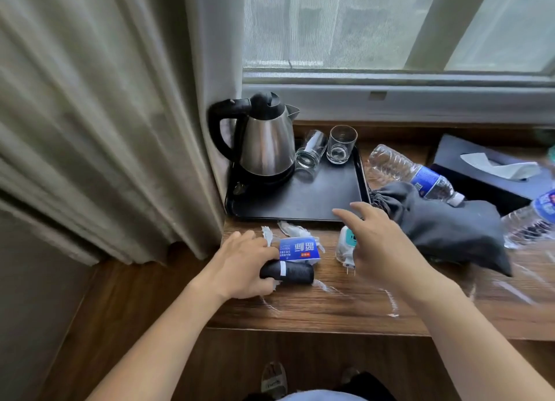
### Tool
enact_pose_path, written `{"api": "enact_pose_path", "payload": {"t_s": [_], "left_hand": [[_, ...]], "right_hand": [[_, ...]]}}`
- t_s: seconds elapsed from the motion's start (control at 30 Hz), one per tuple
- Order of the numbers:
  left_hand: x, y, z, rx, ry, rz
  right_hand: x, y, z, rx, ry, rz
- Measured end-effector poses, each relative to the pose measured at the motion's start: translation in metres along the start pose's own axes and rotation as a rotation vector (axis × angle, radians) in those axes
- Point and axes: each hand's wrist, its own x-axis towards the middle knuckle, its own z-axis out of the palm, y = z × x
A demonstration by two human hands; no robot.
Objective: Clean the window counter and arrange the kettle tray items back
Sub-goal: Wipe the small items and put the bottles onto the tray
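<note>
Left hand [243, 265] wrapped round a black cylinder [289, 273] lying on the wood surface [330, 307], near edge, just in front of the tray [303, 199]. A blue-and-white packet [300, 250] and crumpled white paper scraps [288, 229] sit touching or just beside that hand. Right hand [378, 244] fingers spread and relaxed, gripping nothing, hovering over a small white plug-in device [345, 247] with its prongs toward the near edge.

Tray at far left against the curtain [105, 130], carrying the kettle [267, 142] on its base, one glass [310, 149] tipped on its side, another upright glass [341, 143]. Right of the tray: a grey pouch [450, 226], a plastic bottle [411, 172] lying partly on it, a dark tissue box [486, 169], a second bottle at the right edge [534, 217].

Judged step: clearing loose clutter off the near surface.

To do it well: gather scraps and packet together in one sweep of the left hand rather than piece by piece; take the plug-in device by its body, not the prongs; keep wrists low so nothing knocks the tipped glass. White smears on the wood [390, 304] likely need wiping once the clutter is lifted.
</note>
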Motion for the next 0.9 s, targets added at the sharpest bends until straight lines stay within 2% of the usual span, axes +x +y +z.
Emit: {"api": "enact_pose_path", "payload": {"t_s": [0.2,0.33,0.47,0.67,0.8,0.9], "left_hand": [[-0.009,-0.009,-0.006,-0.351,0.040,-0.076],[0.000,-0.047,-0.028,-0.503,0.146,-0.150],[0.046,-0.080,-0.042,-0.384,0.168,-0.153],[0.100,-0.079,-0.017,-0.094,0.039,-0.123],[0.101,-0.081,0.002,-0.095,0.066,-0.171],[0.097,-0.084,0.012,-0.095,0.061,-0.206]], "right_hand": [[0.009,-0.004,0.003,0.046,0.084,-0.058],[0.010,-0.001,0.004,0.060,0.131,-0.061],[0.009,0.000,0.004,0.071,0.145,-0.046],[0.007,-0.021,0.005,0.016,0.102,-0.089],[-0.002,-0.053,0.018,0.054,0.022,-0.149],[0.001,-0.074,0.039,0.102,-0.051,-0.107]]}}
